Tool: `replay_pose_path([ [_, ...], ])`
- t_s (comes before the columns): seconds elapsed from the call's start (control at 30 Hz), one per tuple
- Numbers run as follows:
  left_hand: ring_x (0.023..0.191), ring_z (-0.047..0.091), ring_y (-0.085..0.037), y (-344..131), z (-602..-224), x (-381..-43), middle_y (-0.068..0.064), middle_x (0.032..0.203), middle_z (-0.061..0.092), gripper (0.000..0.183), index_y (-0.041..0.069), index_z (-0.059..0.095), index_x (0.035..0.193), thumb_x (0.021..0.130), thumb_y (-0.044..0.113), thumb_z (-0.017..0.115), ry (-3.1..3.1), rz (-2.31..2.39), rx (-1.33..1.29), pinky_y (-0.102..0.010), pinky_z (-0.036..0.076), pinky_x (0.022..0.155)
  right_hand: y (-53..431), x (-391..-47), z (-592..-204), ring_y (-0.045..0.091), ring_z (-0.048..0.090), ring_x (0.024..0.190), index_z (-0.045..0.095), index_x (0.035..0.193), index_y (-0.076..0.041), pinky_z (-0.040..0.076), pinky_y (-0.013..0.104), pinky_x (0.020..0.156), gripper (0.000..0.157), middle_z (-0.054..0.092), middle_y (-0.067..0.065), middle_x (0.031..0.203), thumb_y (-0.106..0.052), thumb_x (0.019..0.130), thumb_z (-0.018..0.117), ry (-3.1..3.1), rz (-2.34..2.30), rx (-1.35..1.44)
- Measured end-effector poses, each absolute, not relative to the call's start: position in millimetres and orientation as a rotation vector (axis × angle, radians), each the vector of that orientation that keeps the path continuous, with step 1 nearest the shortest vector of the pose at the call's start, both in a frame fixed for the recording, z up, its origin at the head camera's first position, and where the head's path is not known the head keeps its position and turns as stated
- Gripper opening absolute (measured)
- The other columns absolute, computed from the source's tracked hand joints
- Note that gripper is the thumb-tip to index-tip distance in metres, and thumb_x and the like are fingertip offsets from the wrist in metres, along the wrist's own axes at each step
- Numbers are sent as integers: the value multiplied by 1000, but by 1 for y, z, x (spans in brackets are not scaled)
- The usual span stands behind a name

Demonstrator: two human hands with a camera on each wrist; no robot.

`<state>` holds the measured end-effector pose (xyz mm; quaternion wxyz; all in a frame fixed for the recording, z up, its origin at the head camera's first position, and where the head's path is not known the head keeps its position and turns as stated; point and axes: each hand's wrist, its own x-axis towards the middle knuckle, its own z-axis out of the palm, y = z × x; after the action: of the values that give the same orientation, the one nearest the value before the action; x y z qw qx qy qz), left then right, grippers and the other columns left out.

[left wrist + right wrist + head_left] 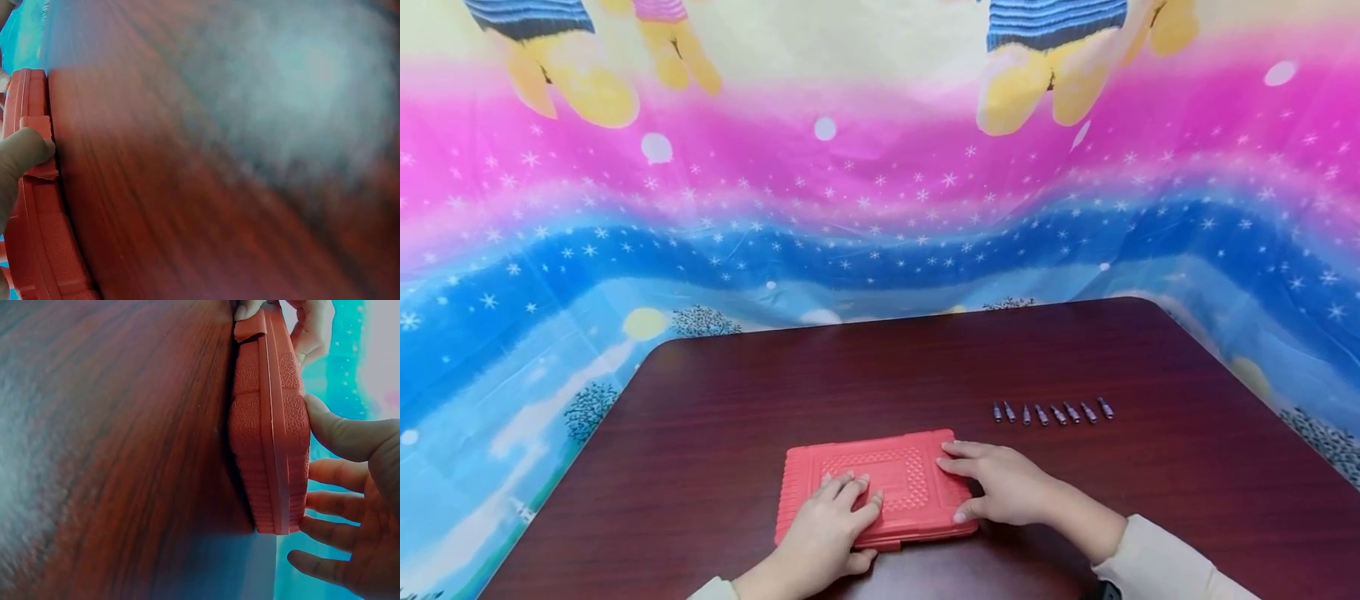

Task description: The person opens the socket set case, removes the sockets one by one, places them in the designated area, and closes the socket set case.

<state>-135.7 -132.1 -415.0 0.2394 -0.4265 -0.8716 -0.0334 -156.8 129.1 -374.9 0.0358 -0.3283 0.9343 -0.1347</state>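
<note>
A red plastic case [880, 487] with a textured lid lies closed on the table. My left hand [827, 533] rests its fingers on the lid, towards the front left. In the left wrist view, the left thumb presses on the latch [39, 162] at the case's front edge. My right hand [1003, 483] lies at the case's right end, with fingers spread and fingertips touching the lid. The right wrist view shows that hand [375, 481] with its thumb against the lid and its fingers extended. The inside of the case is hidden.
Several small metal pieces with pointed tips [1042, 414] stand or lie in a row on the dark brown table [722, 400], behind the right hand. A colourful printed cloth [865, 192] hangs behind the table and along its sides.
</note>
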Motion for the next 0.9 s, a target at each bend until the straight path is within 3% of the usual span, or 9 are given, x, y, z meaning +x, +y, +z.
replay_pose_path([
  [0.73,88,58,-30,-131,-414,-132,-11,98,57,49,13,61,95,54,35,73,-2407,-95,-1152,-45,47,71,126,-150,-372,25,40,115,53,120,-9,37,42,87,62,44,9,127,-44,69,65,2882,-401,-994],
  [0.9,94,55,-30,-131,-404,-131,-12,103,56,48,11,60,102,64,39,69,-2558,-86,-1162,-45,45,76,129,-152,-378,26,36,118,52,121,-9,35,42,90,60,42,8,129,-42,72,63,2869,-470,-1003],
])
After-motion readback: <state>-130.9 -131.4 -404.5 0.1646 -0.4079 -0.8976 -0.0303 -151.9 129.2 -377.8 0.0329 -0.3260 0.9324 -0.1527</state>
